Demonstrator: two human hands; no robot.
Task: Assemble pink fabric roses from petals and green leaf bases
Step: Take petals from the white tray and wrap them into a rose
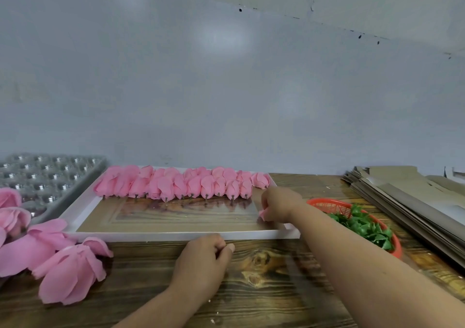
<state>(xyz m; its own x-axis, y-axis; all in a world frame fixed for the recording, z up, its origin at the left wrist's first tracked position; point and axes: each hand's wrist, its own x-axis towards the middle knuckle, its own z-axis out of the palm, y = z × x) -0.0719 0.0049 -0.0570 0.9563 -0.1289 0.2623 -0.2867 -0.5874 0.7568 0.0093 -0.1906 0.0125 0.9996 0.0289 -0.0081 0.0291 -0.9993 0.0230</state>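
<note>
A shallow white-rimmed tray [161,236] lies on the wooden table, with rows of assembled pink roses [176,184] along its far side. My right hand [279,204] reaches into the tray's right end and grips a pink rose [263,213], mostly hidden under the fingers. My left hand [203,259] rests on the table just in front of the tray's near rim, fingers curled, holding nothing I can see. Loose pink petal pieces [63,275] lie at the left. Green leaf bases [364,227] fill an orange basket [327,203] right of the tray.
A clear plastic blister tray [45,174] with many cups sits at the back left. Flat brown cardboard sheets [407,201] are stacked at the right edge. A grey wall stands close behind the table.
</note>
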